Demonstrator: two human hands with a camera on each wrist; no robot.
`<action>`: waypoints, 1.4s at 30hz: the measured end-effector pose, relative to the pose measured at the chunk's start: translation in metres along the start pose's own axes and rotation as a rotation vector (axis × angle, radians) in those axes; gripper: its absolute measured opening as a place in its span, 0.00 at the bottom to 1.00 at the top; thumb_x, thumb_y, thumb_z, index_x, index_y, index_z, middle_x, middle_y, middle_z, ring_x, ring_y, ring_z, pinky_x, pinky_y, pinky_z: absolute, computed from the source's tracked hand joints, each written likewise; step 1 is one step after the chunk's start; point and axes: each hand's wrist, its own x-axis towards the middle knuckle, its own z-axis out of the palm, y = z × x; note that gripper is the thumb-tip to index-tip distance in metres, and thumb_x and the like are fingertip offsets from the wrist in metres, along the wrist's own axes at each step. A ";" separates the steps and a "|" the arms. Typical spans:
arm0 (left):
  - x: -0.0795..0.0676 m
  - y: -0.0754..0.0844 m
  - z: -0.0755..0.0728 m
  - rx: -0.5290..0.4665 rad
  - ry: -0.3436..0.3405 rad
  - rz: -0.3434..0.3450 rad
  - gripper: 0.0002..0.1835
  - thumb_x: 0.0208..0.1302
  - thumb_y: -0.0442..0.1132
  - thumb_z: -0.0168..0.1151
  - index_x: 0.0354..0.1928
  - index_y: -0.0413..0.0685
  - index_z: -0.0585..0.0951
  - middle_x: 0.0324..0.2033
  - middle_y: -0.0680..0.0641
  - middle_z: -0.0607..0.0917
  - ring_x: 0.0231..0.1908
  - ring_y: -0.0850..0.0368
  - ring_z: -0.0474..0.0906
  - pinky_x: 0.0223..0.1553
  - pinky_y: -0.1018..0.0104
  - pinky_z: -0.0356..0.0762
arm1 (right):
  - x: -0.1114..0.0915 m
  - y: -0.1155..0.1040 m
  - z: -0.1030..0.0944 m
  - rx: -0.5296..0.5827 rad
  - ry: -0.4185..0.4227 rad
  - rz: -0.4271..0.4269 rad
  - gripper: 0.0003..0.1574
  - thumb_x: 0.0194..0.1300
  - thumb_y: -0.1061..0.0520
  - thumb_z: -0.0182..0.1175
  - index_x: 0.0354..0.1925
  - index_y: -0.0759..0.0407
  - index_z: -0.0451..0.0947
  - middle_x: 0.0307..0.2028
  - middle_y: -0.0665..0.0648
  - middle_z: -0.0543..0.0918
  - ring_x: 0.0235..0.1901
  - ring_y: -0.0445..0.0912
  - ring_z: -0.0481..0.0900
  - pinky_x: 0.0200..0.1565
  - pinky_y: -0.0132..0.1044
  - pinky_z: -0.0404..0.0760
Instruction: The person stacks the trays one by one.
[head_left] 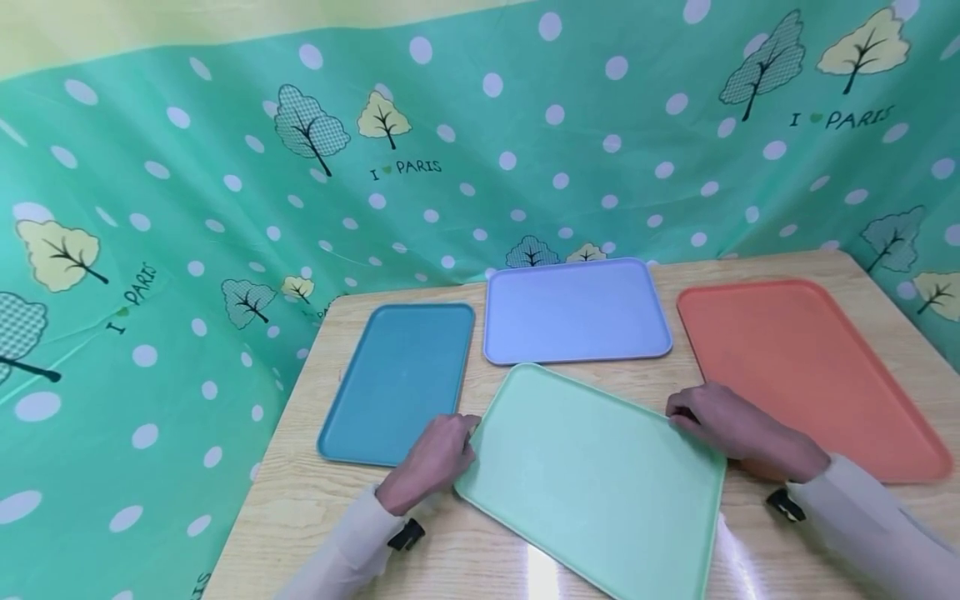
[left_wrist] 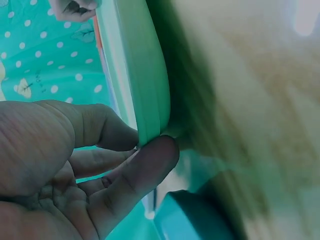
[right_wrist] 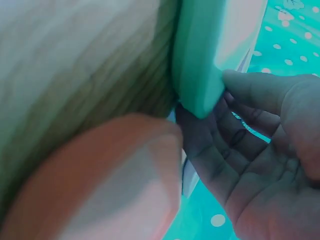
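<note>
A pale green rectangular tray (head_left: 592, 483) lies at an angle at the front of the table, its near corner cut off by the frame's lower edge. My left hand (head_left: 435, 457) pinches its left edge between thumb and fingers; the left wrist view shows the thumb on the rim and the fingers beneath the green tray (left_wrist: 145, 75). At the far right edge my right hand (head_left: 720, 421) grips it too, with the thumb on the rim of the green tray (right_wrist: 200, 65) and fingers curled under it in the right wrist view.
A dark blue tray (head_left: 408, 375) lies left, beside my left hand. Behind is a lavender tray (head_left: 577, 312). A larger coral tray (head_left: 810, 367) lies on the right, under my right forearm. The wooden table (head_left: 292, 508) meets a green dotted curtain (head_left: 480, 150) at its back and left.
</note>
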 end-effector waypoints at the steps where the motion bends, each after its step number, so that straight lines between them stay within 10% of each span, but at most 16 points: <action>1: 0.002 0.000 -0.001 0.010 0.007 0.007 0.21 0.52 0.21 0.56 0.49 0.35 0.83 0.10 0.54 0.68 0.15 0.66 0.57 0.13 0.76 0.56 | -0.002 -0.001 -0.001 0.004 -0.018 0.012 0.08 0.66 0.61 0.61 0.30 0.48 0.81 0.23 0.41 0.75 0.24 0.34 0.67 0.26 0.27 0.69; 5: 0.010 0.000 -0.006 0.047 0.052 0.050 0.18 0.51 0.20 0.56 0.43 0.38 0.86 0.18 0.46 0.80 0.18 0.65 0.60 0.15 0.76 0.56 | -0.009 -0.005 -0.003 0.029 -0.086 0.053 0.13 0.67 0.60 0.59 0.27 0.46 0.78 0.19 0.42 0.70 0.21 0.35 0.64 0.24 0.26 0.66; 11: 0.023 -0.003 -0.006 0.090 0.048 0.112 0.13 0.53 0.19 0.55 0.23 0.45 0.78 0.14 0.52 0.67 0.19 0.64 0.57 0.18 0.75 0.54 | -0.019 -0.007 -0.002 0.134 -0.181 0.003 0.15 0.66 0.61 0.60 0.23 0.47 0.73 0.18 0.41 0.66 0.19 0.32 0.62 0.22 0.26 0.64; 21: 0.039 -0.006 -0.003 0.111 0.007 0.117 0.22 0.62 0.20 0.52 0.48 0.47 0.87 0.31 0.45 0.88 0.28 0.57 0.80 0.24 0.71 0.73 | -0.024 -0.005 0.004 0.364 -0.323 -0.020 0.11 0.61 0.64 0.57 0.26 0.50 0.71 0.17 0.41 0.65 0.16 0.32 0.63 0.21 0.25 0.64; 42: 0.095 0.008 0.009 0.188 0.027 0.170 0.20 0.65 0.22 0.51 0.47 0.47 0.87 0.38 0.46 0.88 0.37 0.55 0.84 0.33 0.66 0.83 | -0.009 -0.008 0.015 0.456 -0.161 0.026 0.12 0.67 0.55 0.61 0.26 0.54 0.76 0.14 0.46 0.77 0.14 0.38 0.75 0.18 0.30 0.73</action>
